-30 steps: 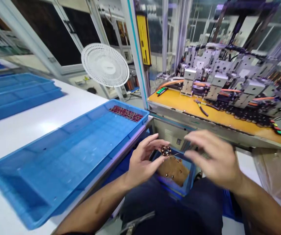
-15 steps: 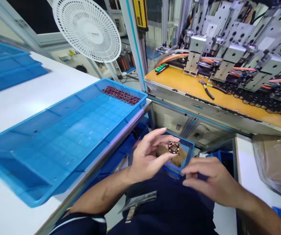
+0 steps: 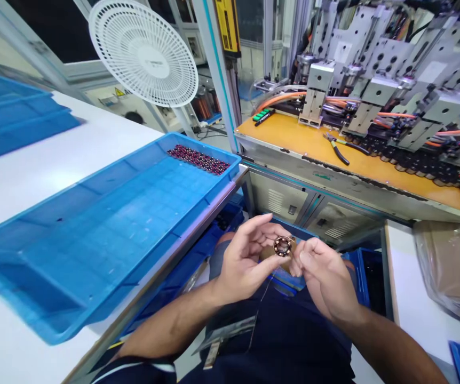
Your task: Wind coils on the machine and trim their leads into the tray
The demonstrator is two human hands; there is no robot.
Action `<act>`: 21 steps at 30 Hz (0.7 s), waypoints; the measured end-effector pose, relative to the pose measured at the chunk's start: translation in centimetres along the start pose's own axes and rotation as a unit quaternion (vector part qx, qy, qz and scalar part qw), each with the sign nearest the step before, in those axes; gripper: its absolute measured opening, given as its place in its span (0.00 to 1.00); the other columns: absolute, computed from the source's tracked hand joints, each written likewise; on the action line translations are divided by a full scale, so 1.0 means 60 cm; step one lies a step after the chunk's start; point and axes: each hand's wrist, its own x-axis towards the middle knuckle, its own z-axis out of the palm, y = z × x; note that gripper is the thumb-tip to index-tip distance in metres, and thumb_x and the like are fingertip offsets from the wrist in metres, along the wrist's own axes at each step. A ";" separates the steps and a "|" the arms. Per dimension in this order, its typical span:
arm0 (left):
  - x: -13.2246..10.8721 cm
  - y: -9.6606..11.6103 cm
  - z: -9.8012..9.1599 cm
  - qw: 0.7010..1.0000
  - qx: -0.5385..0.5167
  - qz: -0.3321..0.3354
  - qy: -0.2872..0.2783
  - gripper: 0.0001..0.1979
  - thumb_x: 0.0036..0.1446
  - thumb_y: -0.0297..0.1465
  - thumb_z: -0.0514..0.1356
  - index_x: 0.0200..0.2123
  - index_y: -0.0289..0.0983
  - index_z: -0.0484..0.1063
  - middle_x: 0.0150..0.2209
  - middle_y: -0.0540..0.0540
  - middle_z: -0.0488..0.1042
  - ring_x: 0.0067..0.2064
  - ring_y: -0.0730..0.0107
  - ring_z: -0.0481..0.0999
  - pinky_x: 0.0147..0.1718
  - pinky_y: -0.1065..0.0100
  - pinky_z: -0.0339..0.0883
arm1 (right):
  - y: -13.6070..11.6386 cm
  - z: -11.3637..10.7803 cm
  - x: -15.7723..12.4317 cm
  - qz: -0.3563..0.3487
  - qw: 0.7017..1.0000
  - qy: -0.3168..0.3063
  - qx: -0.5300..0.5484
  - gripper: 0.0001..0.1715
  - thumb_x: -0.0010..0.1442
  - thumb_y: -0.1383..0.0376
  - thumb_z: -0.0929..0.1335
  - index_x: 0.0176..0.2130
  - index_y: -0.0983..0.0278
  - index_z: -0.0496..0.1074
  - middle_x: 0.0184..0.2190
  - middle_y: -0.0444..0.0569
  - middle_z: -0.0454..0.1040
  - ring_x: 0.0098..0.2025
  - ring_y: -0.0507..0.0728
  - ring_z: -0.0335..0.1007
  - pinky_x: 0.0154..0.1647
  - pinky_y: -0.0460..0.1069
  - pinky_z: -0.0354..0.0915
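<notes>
My left hand (image 3: 242, 258) holds a small ring-shaped copper-wound stator (image 3: 282, 246) between thumb and fingers, its round opening turned towards me. Close against the stator's right side, my right hand (image 3: 321, 269) is closed in a pinch; what lies between those fingertips is too small to make out. A thin wire (image 3: 259, 309) runs down below the hands across the dark clothing. Under the hands, partly covered by them, sits a blue bin (image 3: 300, 230) with something brown inside.
On the white table at left is a long blue tray (image 3: 105, 213) with rows of small dark-red wound parts (image 3: 200, 159) at its far end. A white fan (image 3: 145, 53) stands behind. A machine bench (image 3: 278, 133) carries pliers (image 3: 337, 149). A plastic-wrapped carton (image 3: 454, 266) lies right.
My right hand has moved left and up to the stator and its fingers have come together beside it. My left hand keeps hold of the stator, which has turned slightly.
</notes>
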 end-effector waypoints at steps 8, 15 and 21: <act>-0.011 -0.010 -0.009 0.995 0.059 0.058 -0.062 0.42 0.54 0.15 0.64 0.67 0.47 0.55 0.52 0.41 0.77 0.52 0.65 0.79 0.52 0.65 0.73 | -0.043 -0.004 0.008 -0.026 0.987 -0.022 -0.154 0.15 0.53 0.62 0.77 0.34 0.61 0.68 0.32 0.42 0.68 0.35 0.52 0.65 0.37 0.47 0.62; -0.017 0.000 -0.016 0.998 0.024 0.008 -0.052 0.39 0.56 0.15 0.63 0.66 0.46 0.56 0.53 0.40 0.78 0.50 0.65 0.80 0.49 0.66 0.76 | -0.023 -0.004 0.005 -0.023 0.994 -0.005 -0.108 0.12 0.62 0.58 0.72 0.31 0.62 0.69 0.28 0.42 0.67 0.32 0.51 0.63 0.36 0.47 0.61; -0.012 0.012 -0.016 0.983 -0.126 -0.121 -0.059 0.24 0.58 0.16 0.62 0.53 0.45 0.70 0.52 0.44 0.79 0.48 0.66 0.82 0.48 0.66 0.77 | -0.029 -0.016 -0.006 0.005 0.994 -0.036 -0.106 0.15 0.62 0.55 0.71 0.33 0.63 0.70 0.29 0.43 0.69 0.33 0.51 0.64 0.36 0.47 0.61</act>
